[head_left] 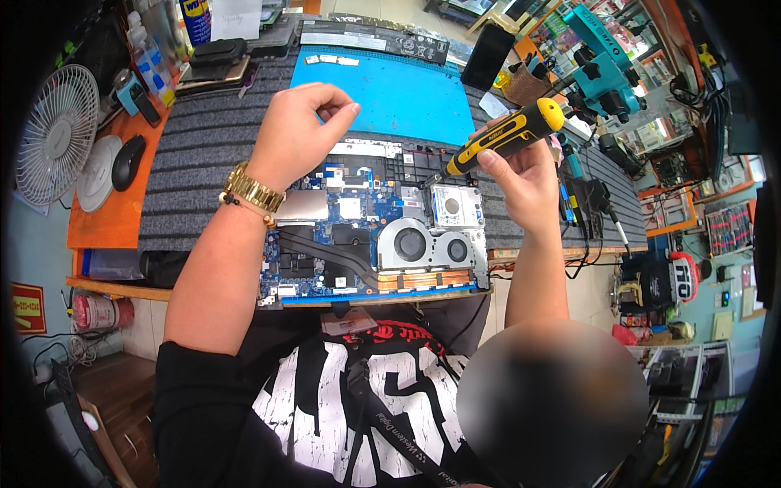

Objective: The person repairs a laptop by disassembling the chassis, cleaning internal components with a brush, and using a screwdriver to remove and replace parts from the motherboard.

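An opened laptop base (350, 232) lies at the bench's front edge, its blue circuit board, two fans (409, 242) and copper cooling fins showing. My right hand (525, 175) grips a yellow-and-black screwdriver (508, 137), tilted down to the left. Its tip meets the laptop near the upper left corner of a silver hard drive (457, 206); whether it sits in a screw is too small to tell. Over the laptop's far left part hovers my left hand (303, 126), fingers curled toward the thumb. Anything between those fingertips is hidden.
Beyond the laptop lies a blue work mat (390, 93) with a black laptop battery (374, 41) along its far edge. A white fan (58, 134) and a black mouse (128, 162) stand left. At right are a teal microscope (606, 77), a dark phone (488, 57) and cables.
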